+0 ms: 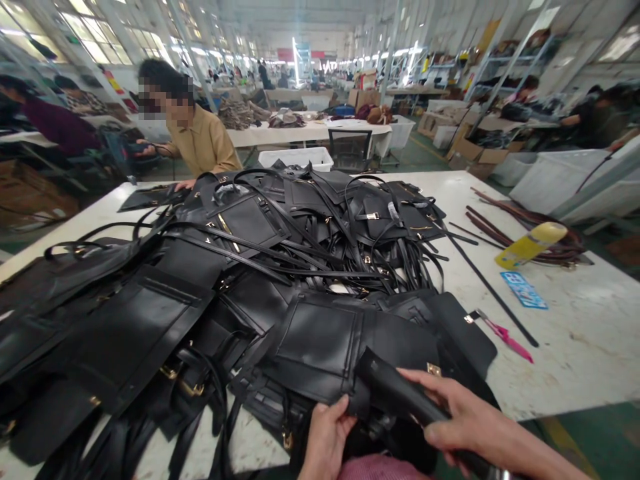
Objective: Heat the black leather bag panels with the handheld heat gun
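Note:
A black bag [320, 337] with a framed front panel lies nearest me on the heap. My left hand [327, 433] is closed on its lower edge, thumb on top. My right hand [457, 417] wraps round a black tube-shaped tool [400, 387], its wide end resting over the bag's lower right side and a silvery part at its near end. Its exact kind is unclear. A small gold-coloured clasp [433, 369] shows just above my right fingers. The bag's underside is hidden.
More black bags [250, 227] with long straps cover the white table [565, 347]. At right are pink-handled snips [507, 339], a yellow bottle [533, 245], a blue card [523, 290] and brown straps [550, 243]. A co-worker [200, 143] stands across the table, touching a bag.

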Tool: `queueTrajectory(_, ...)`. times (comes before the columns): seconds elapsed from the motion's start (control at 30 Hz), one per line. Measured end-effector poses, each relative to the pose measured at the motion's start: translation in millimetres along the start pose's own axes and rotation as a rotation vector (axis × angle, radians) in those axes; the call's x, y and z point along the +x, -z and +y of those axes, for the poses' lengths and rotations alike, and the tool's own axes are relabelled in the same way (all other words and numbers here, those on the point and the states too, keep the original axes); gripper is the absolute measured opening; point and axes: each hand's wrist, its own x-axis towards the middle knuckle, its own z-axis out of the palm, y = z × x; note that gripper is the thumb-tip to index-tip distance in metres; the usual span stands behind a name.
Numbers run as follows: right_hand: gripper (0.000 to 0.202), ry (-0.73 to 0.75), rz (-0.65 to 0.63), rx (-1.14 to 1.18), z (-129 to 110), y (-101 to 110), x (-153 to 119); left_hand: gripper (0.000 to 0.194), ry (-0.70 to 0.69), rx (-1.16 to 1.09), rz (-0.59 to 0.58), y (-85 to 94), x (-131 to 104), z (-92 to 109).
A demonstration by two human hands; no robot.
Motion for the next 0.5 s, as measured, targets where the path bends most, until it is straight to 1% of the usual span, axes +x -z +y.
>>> queueTrajectory(0.1,0.071,-0.026,-0.045,-0.032,-9.5,-10.5,-11.0,0.014,-0.114,0.126,-0.002,-5.2,1.1,0.7)
queueTrajectory(0.2,0.07,-0.026,-0.029,-0.033,-11.0,-14.1,-8.7,0.015,-0.198,0.19,-0.035,-4.7,-2.4,0.6)
queueTrajectory(0.27,0.074,-0.032,-0.023,0.023,-5.5,-11.5,-3.7,0.014,-0.216,0.156,-0.054,-4.8,-3.2,0.4)
queueTrajectory(0.4,0.078,0.07,-0.006,0.108,5.8,-1.1,-2.6,0.017,-0.22,0.102,-0.041,-7.4,-2.1,1.2)
queueTrajectory(0.43,0.078,0.077,-0.013,0.117,6.7,0.9,-4.8,0.018,-0.217,0.103,-0.039,-8.3,-2.1,1.8)
queueTrajectory(0.5,0.076,0.04,-0.066,0.133,6.8,2.8,-8.7,0.019,-0.207,0.117,-0.045,-10.9,-2.7,3.6)
